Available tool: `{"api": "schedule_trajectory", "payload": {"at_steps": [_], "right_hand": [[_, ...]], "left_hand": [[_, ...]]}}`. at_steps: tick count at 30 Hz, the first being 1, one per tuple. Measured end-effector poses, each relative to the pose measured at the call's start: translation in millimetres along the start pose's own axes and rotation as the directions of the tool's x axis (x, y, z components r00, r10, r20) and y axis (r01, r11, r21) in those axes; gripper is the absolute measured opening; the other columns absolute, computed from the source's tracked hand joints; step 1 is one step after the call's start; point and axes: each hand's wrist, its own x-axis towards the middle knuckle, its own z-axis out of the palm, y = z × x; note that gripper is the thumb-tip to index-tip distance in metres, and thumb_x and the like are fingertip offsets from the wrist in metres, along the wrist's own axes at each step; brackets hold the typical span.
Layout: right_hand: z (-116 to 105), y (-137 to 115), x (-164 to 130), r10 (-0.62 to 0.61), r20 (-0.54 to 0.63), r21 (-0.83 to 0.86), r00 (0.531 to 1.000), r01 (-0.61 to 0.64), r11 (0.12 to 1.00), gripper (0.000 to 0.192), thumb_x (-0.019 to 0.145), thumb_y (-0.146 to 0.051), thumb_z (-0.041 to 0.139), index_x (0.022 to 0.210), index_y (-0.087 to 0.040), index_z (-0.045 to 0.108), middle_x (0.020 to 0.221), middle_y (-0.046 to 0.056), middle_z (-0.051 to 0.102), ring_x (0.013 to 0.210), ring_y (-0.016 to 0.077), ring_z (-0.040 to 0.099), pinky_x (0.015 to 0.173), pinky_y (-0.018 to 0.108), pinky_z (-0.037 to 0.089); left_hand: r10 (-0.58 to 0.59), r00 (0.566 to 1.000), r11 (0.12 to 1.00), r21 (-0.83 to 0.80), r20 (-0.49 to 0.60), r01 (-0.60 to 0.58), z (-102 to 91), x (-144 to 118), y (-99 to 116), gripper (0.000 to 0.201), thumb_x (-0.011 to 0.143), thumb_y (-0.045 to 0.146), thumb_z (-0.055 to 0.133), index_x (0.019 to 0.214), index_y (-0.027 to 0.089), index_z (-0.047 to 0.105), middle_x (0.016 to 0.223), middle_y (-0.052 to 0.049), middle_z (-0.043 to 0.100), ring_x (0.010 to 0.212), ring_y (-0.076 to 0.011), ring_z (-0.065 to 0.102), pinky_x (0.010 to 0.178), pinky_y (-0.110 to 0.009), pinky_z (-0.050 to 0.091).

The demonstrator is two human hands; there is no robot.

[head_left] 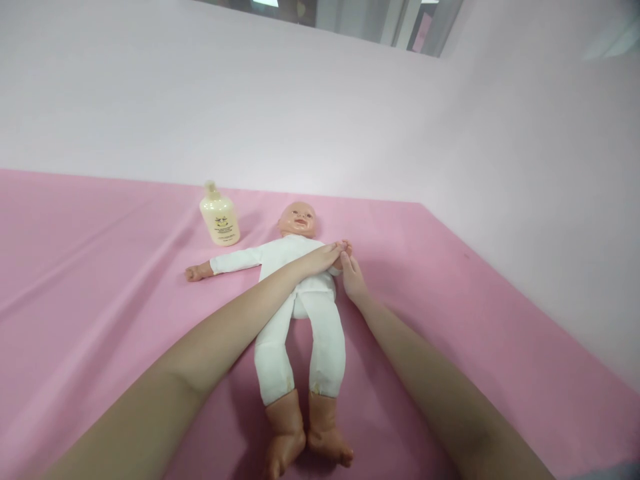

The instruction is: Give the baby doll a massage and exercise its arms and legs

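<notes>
A baby doll [327, 340] with a white cloth body lies on its back, head away from me and feet toward me. My left hand [324, 259] reaches across its torso to the doll's hand [349, 248] on the right side. From the right, my right hand [354, 279] meets it there, so that small hand sits between my fingers. Both my hands are closed around it, and they hide most of that doll arm. The doll's other arm stretches out to the left, untouched.
Left of the doll's head stands a pale yellow pump bottle [220, 217] with dark print. A pink, slightly creased cover [125, 287] lies under everything. White walls [200, 100] rise behind and to the right, with a window [350, 20] at the top.
</notes>
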Motion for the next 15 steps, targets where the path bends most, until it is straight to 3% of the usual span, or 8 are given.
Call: {"api": "schedule_trajectory", "payload": {"at_steps": [15], "right_hand": [[1.3, -2.3, -0.4, 0.018, -0.011, 0.01, 1.0, -0.018, 1.0, 0.064, 0.087, -0.062, 0.043, 0.133, -0.019, 0.049, 0.141, 0.006, 0.048, 0.134, 0.0204, 0.041, 0.116, 0.038, 0.027]], "left_hand": [[-0.027, 1.0, 1.0, 0.007, -0.013, 0.027, -0.3, -0.1, -1.5, 0.059, 0.093, 0.059, 0.025, 0.111, 0.013, 0.057, 0.108, -0.009, 0.064, 0.098, -0.0178, 0.056, 0.093, -0.028, 0.039]]}}
